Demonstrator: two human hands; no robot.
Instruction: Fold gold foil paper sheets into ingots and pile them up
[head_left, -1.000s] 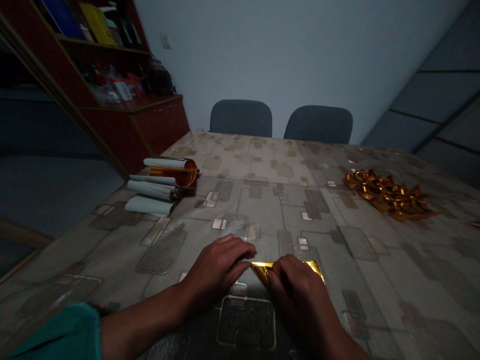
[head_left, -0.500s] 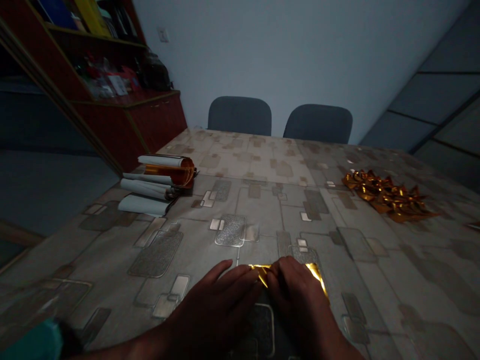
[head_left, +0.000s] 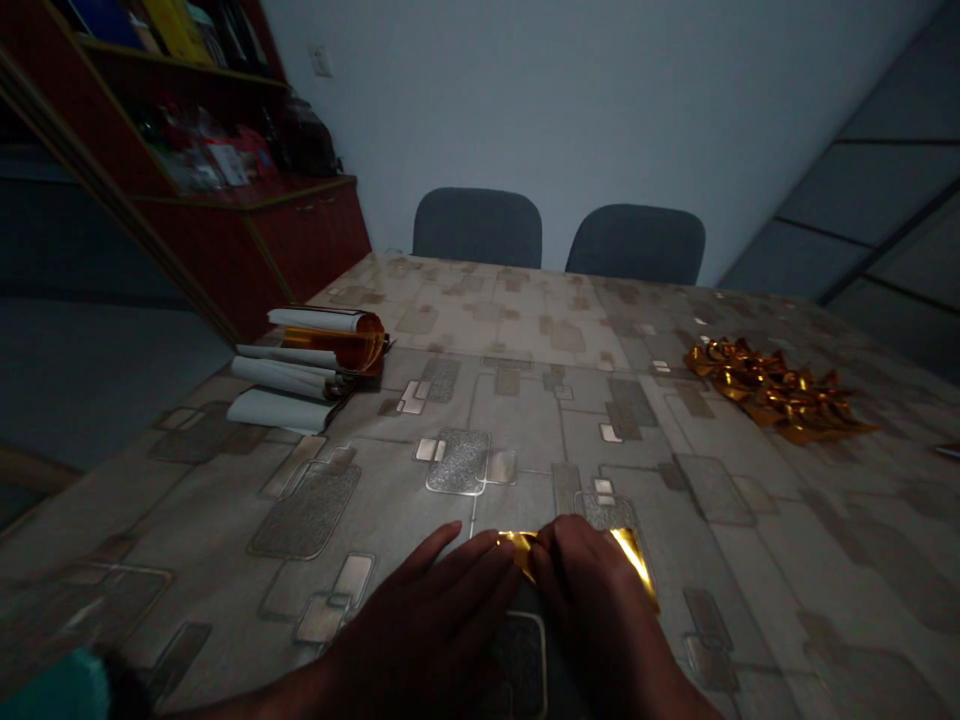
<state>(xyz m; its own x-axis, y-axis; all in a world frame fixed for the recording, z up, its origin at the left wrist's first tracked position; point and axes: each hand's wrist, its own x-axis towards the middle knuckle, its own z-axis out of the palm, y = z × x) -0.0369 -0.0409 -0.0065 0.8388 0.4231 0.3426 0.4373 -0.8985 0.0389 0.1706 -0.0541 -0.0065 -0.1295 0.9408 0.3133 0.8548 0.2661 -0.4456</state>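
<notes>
Head-worn view, dim room: my left hand [head_left: 424, 630] lies flat at 6 o'clock, fingers straight and close together, their tips just at the left end of a gold foil piece [head_left: 523, 548]; my right hand [head_left: 592, 600] curls down over the middle of that piece, bearing on it against the patterned table oilcloth [head_left: 750, 560]; whether its fingers and thumb pinch the foil I cannot tell; the foil sits at 12 o'clock from my wrists, mostly under my right hand, one bright corner showing past its knuckles; the hands appear placed this way to keep the foil flat and steady on the table; nothing stands between them and the foil; a stack of white-backed foil rolls [head_left: 281, 378] lies at 10 o'clock near the table's edge, one roll showing gold inside; a heap of folded gold foil pieces [head_left: 772, 390] lies at 2 o'clock, well apart from my hands; two grey chairs [head_left: 477, 228] wait at 12 o'clock beyond the far edge; a red-brown wooden cabinet [head_left: 315, 240] stands at 11 o'clock; my teal sleeve [head_left: 56, 690] enters at 7 o'clock.
</notes>
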